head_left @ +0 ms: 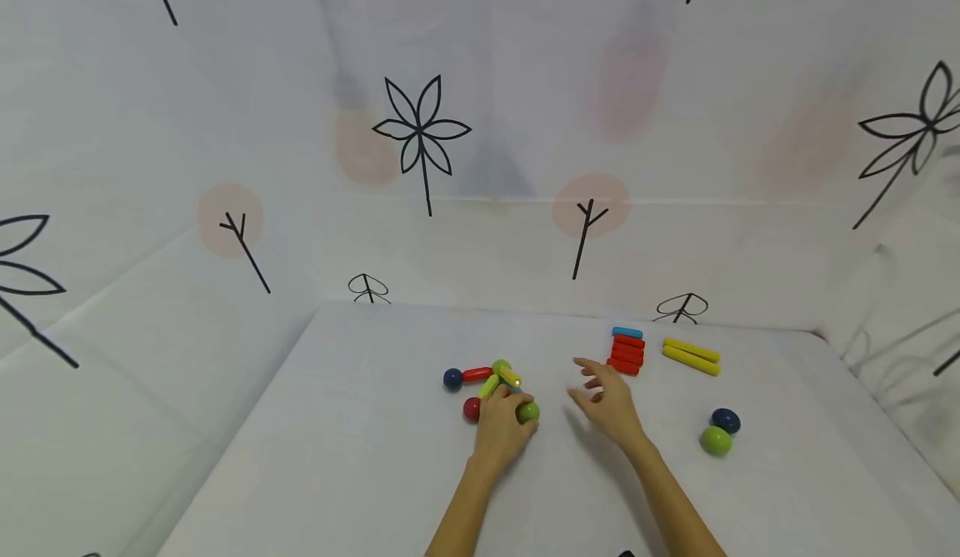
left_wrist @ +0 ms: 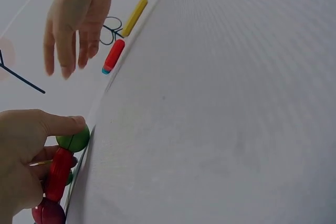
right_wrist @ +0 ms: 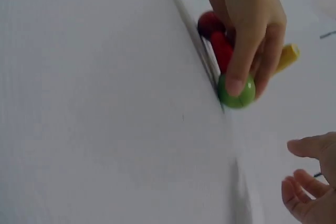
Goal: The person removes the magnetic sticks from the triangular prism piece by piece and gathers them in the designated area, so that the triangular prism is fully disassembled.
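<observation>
My left hand (head_left: 504, 430) pinches a green ball (head_left: 528, 412) with thumb and fingers. This ball belongs to a small structure of balls and rods: a red ball (head_left: 472, 409), a dark blue ball (head_left: 452, 379), a red rod (head_left: 477, 374) and a yellow rod (head_left: 510, 376). In the left wrist view, a red rod (left_wrist: 59, 174) runs from the held green ball to a red ball (left_wrist: 49, 212). My right hand (head_left: 611, 407) hangs above the table right of the structure, fingers loosely bent, holding nothing. The left hand covers part of the structure.
Several red rods (head_left: 626, 355) lie in a row with a blue rod (head_left: 627, 333) behind them. Two yellow rods (head_left: 692, 357) lie to their right. Nearer, a dark blue ball (head_left: 726, 420) and a green ball (head_left: 716, 441) sit together on the white table (head_left: 337, 474).
</observation>
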`<state>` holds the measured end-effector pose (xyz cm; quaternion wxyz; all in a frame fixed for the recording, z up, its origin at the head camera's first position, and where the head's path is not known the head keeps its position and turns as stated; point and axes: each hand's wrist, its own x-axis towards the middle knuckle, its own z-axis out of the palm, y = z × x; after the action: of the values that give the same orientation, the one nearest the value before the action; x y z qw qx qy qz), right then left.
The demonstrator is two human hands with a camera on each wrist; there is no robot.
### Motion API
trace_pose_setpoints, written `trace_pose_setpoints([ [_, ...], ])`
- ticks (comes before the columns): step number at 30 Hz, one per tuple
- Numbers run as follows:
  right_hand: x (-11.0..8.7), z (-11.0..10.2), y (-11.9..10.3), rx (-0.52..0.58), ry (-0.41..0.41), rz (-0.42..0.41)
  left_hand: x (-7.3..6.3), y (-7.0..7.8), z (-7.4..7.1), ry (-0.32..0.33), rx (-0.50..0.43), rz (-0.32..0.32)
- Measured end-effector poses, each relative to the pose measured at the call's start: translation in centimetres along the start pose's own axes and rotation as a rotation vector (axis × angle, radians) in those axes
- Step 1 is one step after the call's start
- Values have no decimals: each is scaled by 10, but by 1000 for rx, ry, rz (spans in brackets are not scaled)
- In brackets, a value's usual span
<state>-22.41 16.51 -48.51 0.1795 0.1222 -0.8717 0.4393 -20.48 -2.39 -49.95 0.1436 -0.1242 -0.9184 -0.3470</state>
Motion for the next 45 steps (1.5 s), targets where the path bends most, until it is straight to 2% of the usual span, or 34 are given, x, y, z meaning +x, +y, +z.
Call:
trace_pose_setpoints([
  [2, -2, 8, -10, 47, -86, -99, 0, 0, -1, -16, 5, 20],
  [4, -4, 15, -18, 90, -160, -153, -1, 1, -2, -28, 14, 56],
  [8, -6, 25, -27, 120, -251, -154, -1, 1, -6, -47, 48, 139],
  [11, -6, 29, -28, 123, -264, -138, -1, 1, -8, -70, 61, 178],
  [15, -4, 32, -30, 122, -234, -175, -1, -1, -10, -121, 84, 235],
  [19, 0, 35, -35, 111, -271, -227, -2, -1, -12, -173, 45, 233],
  [25, 7, 34, -44, 126, -415, -255, -6, -4, -13, -185, 11, 242],
  [31, 10, 27, -47, 66, -492, -265, -8, -7, -14, -201, -26, 271],
  [34, 11, 26, -45, 43, -476, -278, -9, -8, -14, -188, -24, 291],
  [36, 10, 26, -43, 52, -428, -278, -9, -8, -14, -176, -33, 297],
  [42, 4, 25, -35, 127, -168, -224, -11, -11, -12, -105, -43, 281],
  [45, 2, 24, -31, 124, -93, -199, -12, -13, -11, -60, -26, 269],
])
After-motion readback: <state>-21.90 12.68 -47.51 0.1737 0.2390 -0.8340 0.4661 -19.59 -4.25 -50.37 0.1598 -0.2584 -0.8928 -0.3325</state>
